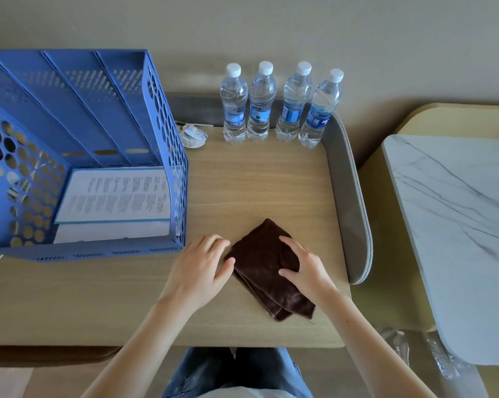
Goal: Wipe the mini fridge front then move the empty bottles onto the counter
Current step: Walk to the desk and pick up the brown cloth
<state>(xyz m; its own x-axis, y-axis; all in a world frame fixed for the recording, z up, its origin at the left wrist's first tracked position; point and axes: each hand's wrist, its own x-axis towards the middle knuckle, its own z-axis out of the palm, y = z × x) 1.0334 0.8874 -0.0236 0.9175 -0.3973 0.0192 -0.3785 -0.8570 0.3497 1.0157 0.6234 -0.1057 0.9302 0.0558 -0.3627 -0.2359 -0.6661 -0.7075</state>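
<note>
A folded dark brown cloth lies on the wooden counter near its front edge. My right hand rests on top of the cloth, fingers spread and lightly arched. My left hand sits beside the cloth's left edge, its thumb and fingertips touching that edge. Several clear water bottles with white caps and blue labels stand upright in a row at the back of the counter. No mini fridge is in view.
A blue perforated file rack holding printed papers fills the counter's left side. A crumpled white wrapper lies behind it. A grey raised rim bounds the counter's right edge. A white marble table stands to the right.
</note>
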